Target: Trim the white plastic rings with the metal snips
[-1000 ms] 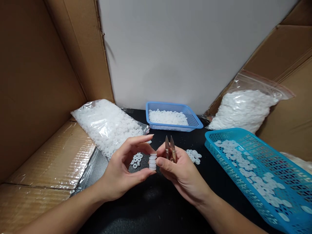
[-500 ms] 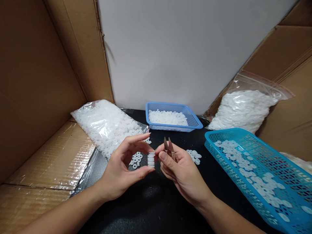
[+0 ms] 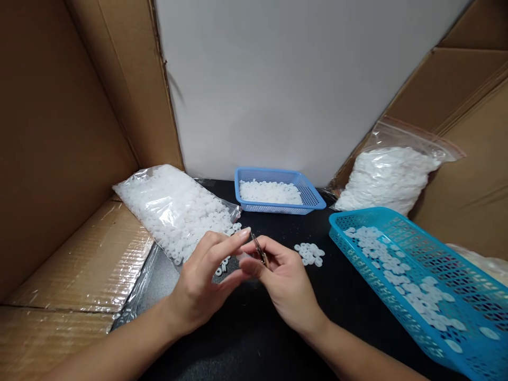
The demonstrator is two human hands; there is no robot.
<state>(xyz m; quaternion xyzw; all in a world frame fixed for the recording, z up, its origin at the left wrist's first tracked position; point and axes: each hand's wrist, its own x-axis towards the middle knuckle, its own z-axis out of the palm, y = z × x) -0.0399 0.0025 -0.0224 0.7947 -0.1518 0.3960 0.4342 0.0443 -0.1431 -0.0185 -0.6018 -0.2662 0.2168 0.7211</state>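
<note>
Just above the black table, my right hand point(image 3: 280, 270) is closed round small metal snips point(image 3: 261, 251), whose blades point up and left. Beside it, my left hand point(image 3: 208, 272) has its thumb and fingers bent toward the right fingertips. Whatever it holds between them is hidden by the fingers. Some small white rings point(image 3: 222, 267) lie behind my left hand, partly covered by it. To the right of my right hand is a small pile of flat white discs point(image 3: 310, 253).
A clear bag of white rings point(image 3: 170, 206) lies at the left. A blue basket point(image 3: 281, 207) with white pieces stands at the back. At the right are a turquoise basket point(image 3: 397, 301) with white discs and another filled bag point(image 3: 384, 177). Cardboard point(image 3: 71, 254) borders the left side.
The stack of white rings seen between my left thumb and fingers is now hidden. My hands have come together, and the snips have turned, their blades now closer together and tilted left.
</note>
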